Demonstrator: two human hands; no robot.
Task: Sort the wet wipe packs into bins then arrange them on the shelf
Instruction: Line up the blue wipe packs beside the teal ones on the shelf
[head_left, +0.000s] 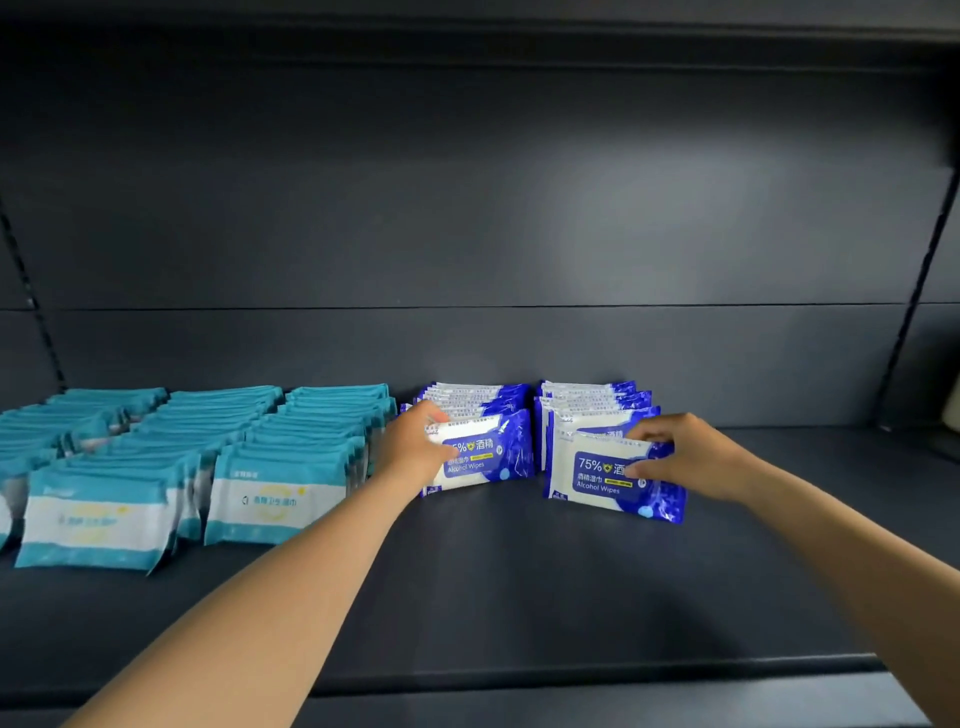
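- Two blue alcohol wipe packs in my grasp: left hand (415, 444) grips the left row's front pack (485, 452).
- Right hand (685, 457) pinches the right row's front pack (597, 475) on the shelf (519, 587).

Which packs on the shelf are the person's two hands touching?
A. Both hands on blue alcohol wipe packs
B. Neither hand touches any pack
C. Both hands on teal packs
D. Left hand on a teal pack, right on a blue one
A: the left hand holds the front blue alcohol wipe pack of one row, and the right hand pinches the front blue pack of the next row; the teal packs lie untouched.
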